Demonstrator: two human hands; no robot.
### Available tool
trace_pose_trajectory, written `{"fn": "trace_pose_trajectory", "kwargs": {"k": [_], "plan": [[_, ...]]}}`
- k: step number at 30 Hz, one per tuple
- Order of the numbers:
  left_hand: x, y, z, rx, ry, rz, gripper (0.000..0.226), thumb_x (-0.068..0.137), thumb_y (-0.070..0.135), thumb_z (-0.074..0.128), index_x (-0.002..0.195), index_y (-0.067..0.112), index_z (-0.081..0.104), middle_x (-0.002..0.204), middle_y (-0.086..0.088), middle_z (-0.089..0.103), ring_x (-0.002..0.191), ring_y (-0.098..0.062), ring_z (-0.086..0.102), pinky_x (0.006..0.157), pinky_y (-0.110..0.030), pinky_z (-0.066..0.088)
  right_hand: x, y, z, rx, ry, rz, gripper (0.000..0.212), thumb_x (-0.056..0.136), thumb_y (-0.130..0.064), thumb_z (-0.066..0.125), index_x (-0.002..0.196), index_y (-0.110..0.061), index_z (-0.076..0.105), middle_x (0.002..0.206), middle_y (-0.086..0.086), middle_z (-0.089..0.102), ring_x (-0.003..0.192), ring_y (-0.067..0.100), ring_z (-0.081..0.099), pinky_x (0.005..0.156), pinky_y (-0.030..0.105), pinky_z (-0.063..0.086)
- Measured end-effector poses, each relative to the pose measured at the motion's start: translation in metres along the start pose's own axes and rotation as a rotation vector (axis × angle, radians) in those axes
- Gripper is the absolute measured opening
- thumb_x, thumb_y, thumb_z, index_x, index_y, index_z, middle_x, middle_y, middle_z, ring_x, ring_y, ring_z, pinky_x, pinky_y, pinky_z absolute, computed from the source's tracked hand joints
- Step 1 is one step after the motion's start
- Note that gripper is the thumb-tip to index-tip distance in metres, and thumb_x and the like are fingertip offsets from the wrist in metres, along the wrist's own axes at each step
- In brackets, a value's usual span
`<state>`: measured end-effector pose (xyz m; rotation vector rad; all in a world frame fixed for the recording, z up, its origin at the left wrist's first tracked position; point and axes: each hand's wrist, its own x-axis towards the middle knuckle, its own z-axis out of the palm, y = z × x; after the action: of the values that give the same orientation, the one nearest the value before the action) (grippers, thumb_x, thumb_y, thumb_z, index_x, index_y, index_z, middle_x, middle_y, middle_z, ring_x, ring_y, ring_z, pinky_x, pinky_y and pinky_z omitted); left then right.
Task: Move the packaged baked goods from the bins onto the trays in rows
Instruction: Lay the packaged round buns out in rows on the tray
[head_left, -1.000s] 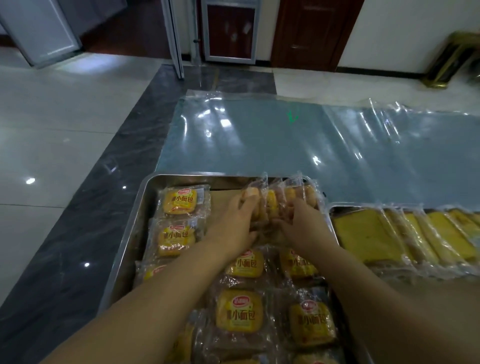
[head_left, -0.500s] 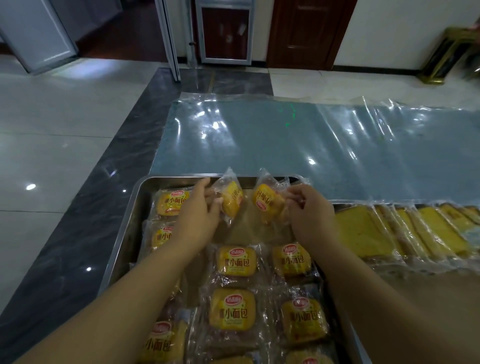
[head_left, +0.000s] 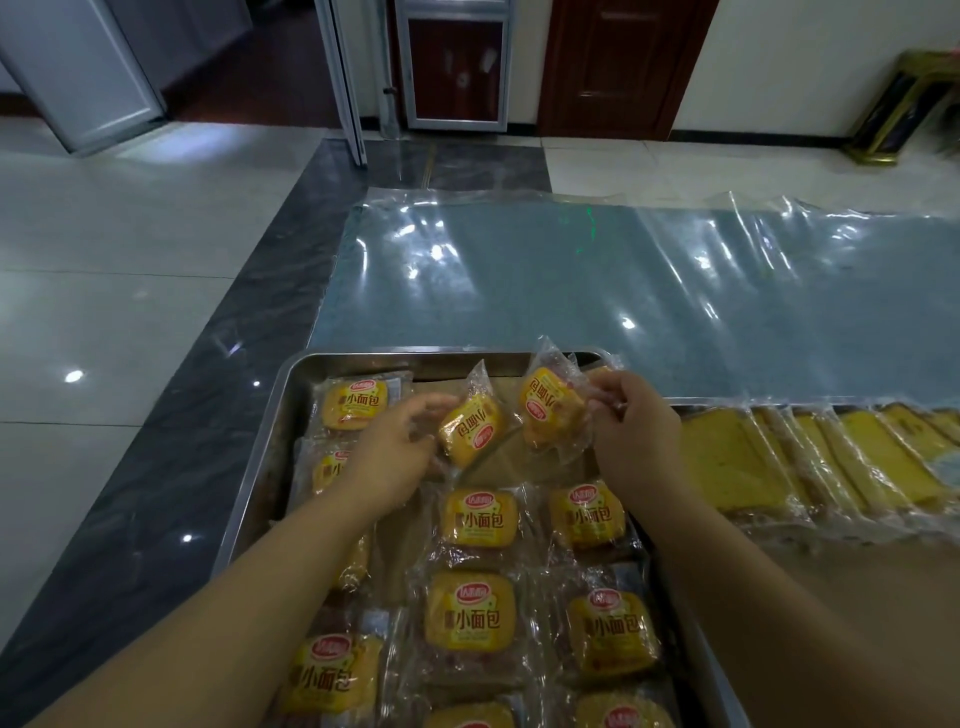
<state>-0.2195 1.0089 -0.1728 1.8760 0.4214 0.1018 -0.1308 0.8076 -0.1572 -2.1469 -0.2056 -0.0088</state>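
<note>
Down close to the person, small bread packets (head_left: 470, 613) are lying flat in rows in a metal tray (head_left: 291, 395), with their red labels on the far side. A bit farther on, both hands are working over the bare spot at the back of the tray. The left hand (head_left: 387, 457) is curling its fingers and thumb round one packet (head_left: 470, 428), which is sitting just right of it. The right hand (head_left: 636, 431) is pinching the wrapper of a second packet (head_left: 548, 405), just left of it. A second ago the hands were bunched together on a clump of packets; now they are apart, with one packet each. Both held packets are standing up, a little tilted, with their writing turned sideways. To the right, wrapped cake slices (head_left: 737, 462) are lying side by side. Farthest away, a shiny plastic sheet (head_left: 571, 280) is covering the floor.
</note>
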Motion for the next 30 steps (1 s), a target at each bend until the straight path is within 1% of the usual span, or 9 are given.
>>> {"fn": "trace_pose_trajectory", "kwargs": {"k": [5,9,12,16,21,23,26,28,30], "plan": [[0.003,-0.004,0.005,0.213,0.101,0.008,0.033,0.09,0.012,0.058,0.115,0.031,0.06,0.111,0.011,0.061,0.092,-0.001,0.056,0.061,-0.011,0.048,0.003,0.007,0.002,0.012,0.013,0.017,0.022,0.093,-0.011,0.051,0.108,-0.024,0.058,0.087,-0.02,0.053,0.082,0.002,0.055,0.063,0.016,0.044],[0.003,-0.004,0.006,0.426,0.152,0.024,0.031,0.086,0.014,0.063,0.114,0.029,0.06,0.113,0.008,0.063,0.093,-0.005,0.055,0.072,-0.02,0.049,0.003,0.009,0.002,0.035,0.03,0.032,0.022,0.093,-0.01,0.05,0.106,-0.026,0.058,0.084,-0.021,0.054,0.08,0.002,0.056,0.061,0.016,0.045],[0.004,-0.002,0.008,0.341,0.23,0.031,0.021,0.085,0.018,0.064,0.104,0.027,0.059,0.104,0.009,0.061,0.09,-0.005,0.056,0.067,-0.017,0.046,0.002,0.008,0.001,0.049,0.039,0.03,0.022,0.093,-0.011,0.05,0.1,-0.031,0.055,0.083,-0.021,0.054,0.078,0.001,0.056,0.058,0.015,0.042],[0.006,0.004,0.011,0.031,0.324,-0.091,0.011,0.086,0.028,0.063,0.095,0.026,0.056,0.092,0.011,0.058,0.088,-0.015,0.062,0.079,-0.038,0.055,0.002,0.004,0.002,0.087,0.052,0.03,0.029,0.093,-0.011,0.05,0.087,-0.039,0.049,0.083,-0.02,0.055,0.078,0.002,0.056,0.059,0.019,0.047],[-0.002,0.004,0.019,0.476,-0.086,-0.054,0.018,0.092,0.039,0.052,0.101,0.028,0.063,0.088,0.009,0.062,0.078,-0.005,0.058,0.066,-0.023,0.047,0.005,0.005,0.002,0.088,0.072,0.025,0.023,0.093,-0.014,0.051,0.089,-0.037,0.05,0.084,-0.018,0.054,0.079,0.003,0.055,0.059,0.019,0.045],[-0.004,0.004,0.022,0.697,-0.189,0.015,0.021,0.092,0.04,0.049,0.099,0.026,0.065,0.083,0.007,0.062,0.075,-0.007,0.057,0.064,-0.026,0.046,0.006,0.006,0.002,0.09,0.071,0.037,0.021,0.093,-0.014,0.051,0.091,-0.035,0.051,0.085,-0.018,0.055,0.079,0.003,0.055,0.058,0.017,0.043],[0.0,0.002,0.022,0.892,-0.093,0.18,0.027,0.093,0.037,0.048,0.113,0.026,0.062,0.11,0.003,0.06,0.102,-0.014,0.052,0.083,-0.031,0.047,0.004,0.007,0.002,0.093,0.06,0.04,0.025,0.093,-0.013,0.051,0.087,-0.038,0.051,0.084,-0.019,0.055,0.08,0.002,0.056,0.058,0.015,0.042],[0.004,-0.003,0.02,0.962,-0.041,0.252,0.038,0.093,0.035,0.047,0.13,0.026,0.05,0.139,0.002,0.042,0.129,-0.022,0.028,0.104,-0.037,0.033,0.004,0.006,0.002,0.092,0.052,0.039,0.028,0.093,-0.014,0.051,0.084,-0.041,0.05,0.084,-0.019,0.055,0.079,0.002,0.056,0.057,0.015,0.042],[0.008,-0.01,0.017,1.013,-0.142,0.239,0.045,0.095,0.039,0.042,0.139,0.027,0.039,0.153,0.003,0.023,0.141,-0.026,0.008,0.112,-0.042,0.019,0.005,0.007,0.002,0.088,0.05,0.049,0.021,0.093,-0.016,0.051,0.09,-0.036,0.054,0.085,-0.017,0.056,0.079,0.003,0.056,0.058,0.016,0.043]]}}
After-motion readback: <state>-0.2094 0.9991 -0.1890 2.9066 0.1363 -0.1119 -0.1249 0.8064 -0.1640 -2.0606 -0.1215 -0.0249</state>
